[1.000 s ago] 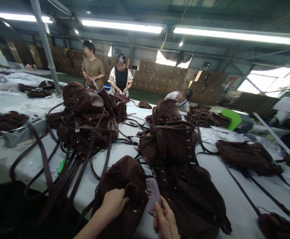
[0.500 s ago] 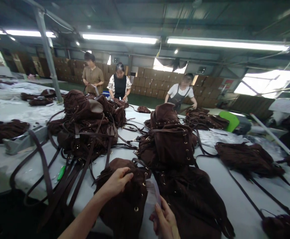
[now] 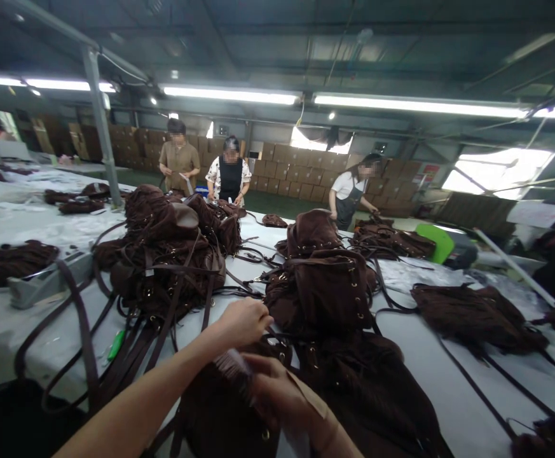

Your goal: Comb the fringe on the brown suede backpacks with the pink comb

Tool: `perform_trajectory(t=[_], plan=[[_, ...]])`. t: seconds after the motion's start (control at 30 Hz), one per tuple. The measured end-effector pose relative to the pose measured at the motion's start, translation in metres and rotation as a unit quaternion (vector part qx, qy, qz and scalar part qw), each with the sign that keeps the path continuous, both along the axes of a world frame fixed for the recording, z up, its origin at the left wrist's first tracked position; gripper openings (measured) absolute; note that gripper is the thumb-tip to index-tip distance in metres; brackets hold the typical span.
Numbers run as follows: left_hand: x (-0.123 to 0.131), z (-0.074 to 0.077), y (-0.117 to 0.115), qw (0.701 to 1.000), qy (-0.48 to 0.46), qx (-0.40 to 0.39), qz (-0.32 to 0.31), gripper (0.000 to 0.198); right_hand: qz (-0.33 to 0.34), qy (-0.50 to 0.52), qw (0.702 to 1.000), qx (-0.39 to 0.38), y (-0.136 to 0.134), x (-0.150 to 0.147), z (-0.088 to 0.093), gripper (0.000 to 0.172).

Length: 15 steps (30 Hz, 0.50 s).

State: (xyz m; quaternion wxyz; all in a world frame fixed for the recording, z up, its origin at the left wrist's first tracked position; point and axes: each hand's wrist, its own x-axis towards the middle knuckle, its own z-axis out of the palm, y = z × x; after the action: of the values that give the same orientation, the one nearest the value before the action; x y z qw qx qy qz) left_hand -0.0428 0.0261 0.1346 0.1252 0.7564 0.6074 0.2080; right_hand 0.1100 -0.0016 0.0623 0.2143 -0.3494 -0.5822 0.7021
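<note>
A dark brown fringed bag (image 3: 224,407) with metal eyelets lies on the table in front of me. My left hand (image 3: 245,321) is closed at the bag's top edge, its fingers curled over and hiding what they grip. Below it, my right hand (image 3: 277,388), smeared by motion, grips a pale, see-through comb (image 3: 232,364). The comb's toothed end lies over the bag's front, close under my left wrist. Against this bag on the right rests another brown bag (image 3: 367,388).
Brown bags are heaped at the left (image 3: 167,254) and centre (image 3: 329,286), with loose straps (image 3: 79,318) trailing. A green-handled tool (image 3: 116,345), a grey holder (image 3: 51,283) and a metal post (image 3: 103,127) stand left. Several people work across the white table (image 3: 430,375).
My left hand has moved up and right and its fingers have curled closed. My right hand has brought the comb left and up, from the bag's right side onto its front.
</note>
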Motion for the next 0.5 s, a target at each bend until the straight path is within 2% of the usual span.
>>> perform_trajectory(t=[0.07, 0.1, 0.17, 0.23, 0.3, 0.37, 0.4, 0.43, 0.5], plan=[[-0.016, 0.003, 0.008, 0.996, -0.077, 0.036, 0.022, 0.034, 0.027, 0.081, 0.99, -0.114, -0.009, -0.001, -0.006, 0.057], [-0.026, 0.001, 0.01, 0.987, -0.145, 0.051, 0.04, 0.035, 0.027, 0.129, 0.978, -0.163, -0.011, 0.002, -0.008, 0.061], [-0.042, -0.009, 0.007, 0.944, -0.315, 0.061, 0.079, 0.035, 0.021, 0.208, 0.952, -0.221, -0.009, 0.008, -0.007, 0.065], [-0.048, -0.027, -0.004, 0.884, -0.46, 0.009, 0.085, 0.037, 0.022, 0.246, 0.937, -0.246, -0.004, 0.013, 0.0, 0.065], [-0.038, -0.051, -0.02, 0.843, -0.53, -0.091, 0.007, 0.048, 0.0, 0.251, 0.94, -0.233, 0.002, 0.014, 0.008, 0.062], [-0.018, -0.075, -0.034, 0.821, -0.539, -0.156, -0.105, 0.05, -0.033, 0.231, 0.95, -0.206, 0.003, 0.012, 0.012, 0.056], [-0.006, -0.087, -0.038, 0.825, -0.526, -0.154, -0.137, 0.042, -0.05, 0.211, 0.957, -0.195, 0.003, 0.01, 0.012, 0.054], [0.005, -0.097, -0.04, 0.841, -0.503, -0.136, -0.143, 0.031, -0.07, 0.188, 0.962, -0.184, 0.001, 0.008, 0.009, 0.053], [0.021, -0.114, -0.038, 0.894, -0.431, -0.09, -0.08, 0.013, -0.109, 0.146, 0.972, -0.15, -0.003, 0.004, -0.004, 0.058]])
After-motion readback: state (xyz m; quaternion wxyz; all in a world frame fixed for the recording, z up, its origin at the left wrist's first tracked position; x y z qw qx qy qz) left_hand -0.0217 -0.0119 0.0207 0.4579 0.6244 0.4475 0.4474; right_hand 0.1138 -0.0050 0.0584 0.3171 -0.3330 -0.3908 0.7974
